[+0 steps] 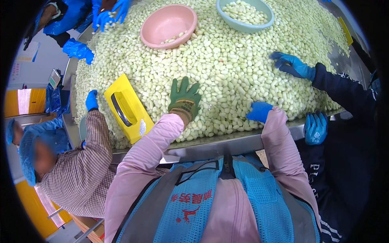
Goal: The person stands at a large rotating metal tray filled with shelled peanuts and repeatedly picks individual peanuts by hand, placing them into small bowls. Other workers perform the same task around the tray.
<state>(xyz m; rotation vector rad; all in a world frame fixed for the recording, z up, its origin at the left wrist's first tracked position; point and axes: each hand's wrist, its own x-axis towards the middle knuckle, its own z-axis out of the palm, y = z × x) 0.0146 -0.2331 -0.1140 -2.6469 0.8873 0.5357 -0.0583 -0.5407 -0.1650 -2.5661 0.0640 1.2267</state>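
My left hand [184, 98], in a green glove with a striped knit cuff, lies palm down on a broad heap of pale green oval produce pieces [212, 66]. Its fingers are spread, and nothing shows in its grip. A blue glove covers my right hand [259, 111], which rests in the heap near the front edge. Its fingertips are hidden, so I cannot tell whether it holds any pieces. Left of my left hand, a yellow plastic float [132, 107] with a black-edged handle lies tilted on the heap.
A pink basin [149, 33] holds a few pieces; a pale blue-green basin [250, 29] holds many. The metal table rim [218, 148] runs before me. Co-workers' gloved hands reach in from left [91, 100], upper left [117, 15] and right [297, 65]. Another yellow tool [345, 32] stands far right.
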